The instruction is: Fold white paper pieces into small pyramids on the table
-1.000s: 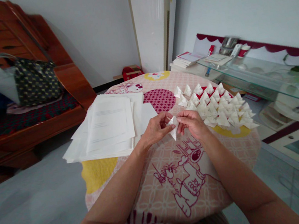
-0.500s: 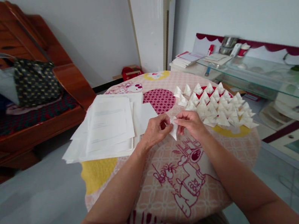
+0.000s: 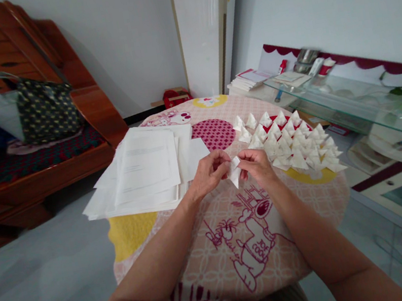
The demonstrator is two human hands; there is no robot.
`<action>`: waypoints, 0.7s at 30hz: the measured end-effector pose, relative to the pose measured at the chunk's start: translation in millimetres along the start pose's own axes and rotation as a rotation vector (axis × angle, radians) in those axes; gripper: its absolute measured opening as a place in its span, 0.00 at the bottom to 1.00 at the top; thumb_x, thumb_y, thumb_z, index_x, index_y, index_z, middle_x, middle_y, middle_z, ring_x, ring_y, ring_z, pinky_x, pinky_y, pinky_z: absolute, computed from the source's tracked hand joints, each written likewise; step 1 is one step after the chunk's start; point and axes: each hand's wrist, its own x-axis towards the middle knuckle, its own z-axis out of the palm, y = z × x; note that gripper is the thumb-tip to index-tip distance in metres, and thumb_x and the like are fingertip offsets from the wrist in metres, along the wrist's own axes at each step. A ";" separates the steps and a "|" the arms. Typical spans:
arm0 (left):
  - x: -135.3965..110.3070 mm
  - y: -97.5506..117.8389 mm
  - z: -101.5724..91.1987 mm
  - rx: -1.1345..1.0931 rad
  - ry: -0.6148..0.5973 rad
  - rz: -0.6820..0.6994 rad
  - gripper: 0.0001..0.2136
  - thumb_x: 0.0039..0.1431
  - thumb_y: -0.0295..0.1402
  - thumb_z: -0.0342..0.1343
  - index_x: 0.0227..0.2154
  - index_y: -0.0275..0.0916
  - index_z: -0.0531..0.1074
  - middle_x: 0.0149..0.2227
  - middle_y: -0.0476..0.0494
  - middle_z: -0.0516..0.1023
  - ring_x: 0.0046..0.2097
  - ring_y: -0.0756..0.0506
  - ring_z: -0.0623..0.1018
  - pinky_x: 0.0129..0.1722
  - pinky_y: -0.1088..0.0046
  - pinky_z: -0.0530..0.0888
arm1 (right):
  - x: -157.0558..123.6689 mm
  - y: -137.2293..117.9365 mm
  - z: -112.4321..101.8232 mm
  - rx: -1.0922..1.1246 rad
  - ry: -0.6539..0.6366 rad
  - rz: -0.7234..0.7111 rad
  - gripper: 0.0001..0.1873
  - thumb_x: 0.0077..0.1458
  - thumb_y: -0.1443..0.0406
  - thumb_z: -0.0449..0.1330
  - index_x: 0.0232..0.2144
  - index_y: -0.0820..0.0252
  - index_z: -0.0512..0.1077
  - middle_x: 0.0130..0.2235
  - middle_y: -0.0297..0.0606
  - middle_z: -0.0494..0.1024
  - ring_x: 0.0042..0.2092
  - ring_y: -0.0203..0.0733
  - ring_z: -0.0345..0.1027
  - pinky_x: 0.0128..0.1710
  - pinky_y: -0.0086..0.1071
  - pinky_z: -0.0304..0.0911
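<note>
A small folded white paper piece (image 3: 234, 171) is held between my two hands over the middle of the round table. My left hand (image 3: 210, 171) pinches its left side, and my right hand (image 3: 256, 164) pinches the right side with thumb and fingers. Its pointed end hangs downward. Just beyond my right hand stand rows of folded white paper shapes (image 3: 298, 159), pointed at the top. To the left of my left hand lies a stack of white paper sheets (image 3: 146, 167), the top one with faint printed lines.
A patterned pink cloth (image 3: 220, 265) covers the table. On the right is a glass shelf (image 3: 368, 115) with metal containers (image 3: 307, 58). A wooden bench (image 3: 97, 114) holding a dark patterned bag (image 3: 45, 109) is on the left. A white upright appliance (image 3: 202, 42) stands behind.
My fingers have shifted slightly on the folded paper piece, and more of its white face shows between them. Both hands remain in nearly the same place.
</note>
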 end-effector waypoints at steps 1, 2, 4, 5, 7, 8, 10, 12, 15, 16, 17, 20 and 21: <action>0.7 -0.7 0.1 -0.080 -0.008 -0.014 0.06 0.59 0.34 0.57 0.35 0.37 0.68 0.25 0.52 0.71 0.25 0.53 0.70 0.26 0.77 0.68 | 0.1 -0.6 -0.2 0.005 -0.003 0.004 0.06 0.45 0.63 0.63 0.21 0.58 0.73 0.17 0.30 0.72 0.17 0.33 0.62 0.14 0.25 0.56; 1.4 -1.3 0.3 -0.140 -0.016 -0.022 0.07 0.58 0.33 0.58 0.35 0.37 0.67 0.25 0.52 0.71 0.24 0.54 0.70 0.25 0.77 0.68 | 0.3 -1.0 -0.5 0.011 -0.005 0.009 0.05 0.44 0.63 0.64 0.21 0.58 0.74 0.18 0.30 0.72 0.17 0.33 0.62 0.14 0.25 0.56; 2.4 -2.3 0.9 -0.204 -0.025 -0.026 0.08 0.56 0.33 0.60 0.35 0.37 0.67 0.25 0.52 0.71 0.24 0.54 0.70 0.25 0.78 0.67 | 1.1 -1.2 -1.2 0.020 -0.008 0.013 0.05 0.43 0.63 0.64 0.21 0.58 0.74 0.17 0.30 0.72 0.17 0.33 0.62 0.14 0.26 0.56; 2.7 -2.5 1.4 -0.219 -0.024 -0.027 0.09 0.56 0.33 0.61 0.35 0.37 0.67 0.25 0.52 0.71 0.24 0.54 0.70 0.25 0.78 0.67 | 1.5 -1.0 -1.5 0.025 -0.010 0.012 0.05 0.43 0.63 0.65 0.21 0.58 0.73 0.18 0.30 0.72 0.16 0.33 0.62 0.14 0.26 0.56; 2.7 -2.6 2.2 -0.236 -0.023 -0.026 0.09 0.56 0.33 0.61 0.34 0.36 0.67 0.25 0.52 0.71 0.24 0.54 0.70 0.25 0.78 0.67 | 2.1 0.2 -1.9 0.031 -0.012 0.010 0.06 0.43 0.63 0.66 0.21 0.58 0.73 0.18 0.30 0.72 0.17 0.33 0.61 0.15 0.26 0.56; 2.5 -2.5 2.6 -0.241 -0.023 -0.025 0.10 0.56 0.33 0.62 0.34 0.36 0.66 0.25 0.52 0.71 0.24 0.55 0.70 0.25 0.78 0.67 | 2.3 0.9 -1.9 0.032 -0.013 0.010 0.06 0.43 0.63 0.66 0.21 0.58 0.73 0.18 0.30 0.72 0.17 0.33 0.61 0.15 0.26 0.56; 2.1 -2.1 3.0 -0.250 -0.025 -0.021 0.10 0.56 0.33 0.62 0.34 0.36 0.66 0.25 0.53 0.70 0.24 0.55 0.70 0.25 0.78 0.68 | 2.4 2.0 -1.6 0.027 -0.013 0.011 0.06 0.42 0.63 0.66 0.22 0.58 0.73 0.18 0.29 0.72 0.17 0.33 0.61 0.15 0.26 0.56; 1.9 -1.6 3.1 -0.254 -0.027 -0.017 0.10 0.56 0.33 0.62 0.34 0.36 0.66 0.26 0.52 0.71 0.24 0.55 0.70 0.25 0.78 0.68 | 2.2 2.3 -1.3 0.015 -0.011 0.013 0.05 0.41 0.64 0.66 0.23 0.58 0.74 0.18 0.29 0.71 0.17 0.32 0.60 0.15 0.26 0.55; 2.1 -0.7 2.5 -0.246 -0.029 -0.022 0.09 0.56 0.32 0.61 0.35 0.36 0.67 0.26 0.52 0.71 0.25 0.55 0.70 0.25 0.78 0.68 | 1.9 0.9 -1.8 0.003 -0.015 0.005 0.05 0.41 0.64 0.66 0.23 0.58 0.74 0.18 0.29 0.71 0.17 0.32 0.60 0.16 0.26 0.55; 2.2 -0.5 2.1 -0.239 -0.028 -0.026 0.09 0.56 0.32 0.61 0.35 0.36 0.67 0.26 0.52 0.71 0.25 0.54 0.70 0.25 0.78 0.68 | 1.8 0.2 -2.4 0.004 -0.018 -0.004 0.05 0.42 0.64 0.66 0.23 0.58 0.74 0.19 0.29 0.71 0.18 0.32 0.60 0.16 0.26 0.55; 2.3 -0.4 1.5 -0.230 -0.025 -0.028 0.09 0.56 0.31 0.61 0.36 0.36 0.67 0.26 0.52 0.71 0.25 0.54 0.70 0.25 0.78 0.68 | 1.8 -0.5 -3.2 0.008 -0.021 -0.016 0.06 0.44 0.62 0.66 0.22 0.58 0.74 0.19 0.30 0.71 0.18 0.33 0.61 0.17 0.26 0.55; 2.4 -1.3 -0.4 -0.203 -0.005 -0.023 0.10 0.56 0.31 0.60 0.39 0.36 0.68 0.26 0.52 0.71 0.24 0.54 0.71 0.25 0.78 0.68 | 2.2 -1.7 -5.9 0.023 -0.036 -0.046 0.12 0.50 0.57 0.65 0.22 0.58 0.74 0.17 0.30 0.70 0.18 0.33 0.60 0.17 0.27 0.53; 2.4 -1.9 -1.0 -0.198 -0.002 -0.020 0.10 0.56 0.31 0.60 0.40 0.36 0.68 0.26 0.52 0.71 0.24 0.54 0.71 0.25 0.78 0.68 | 2.5 -1.7 -6.6 0.027 -0.041 -0.050 0.13 0.51 0.56 0.65 0.22 0.58 0.74 0.17 0.30 0.70 0.18 0.33 0.60 0.17 0.27 0.52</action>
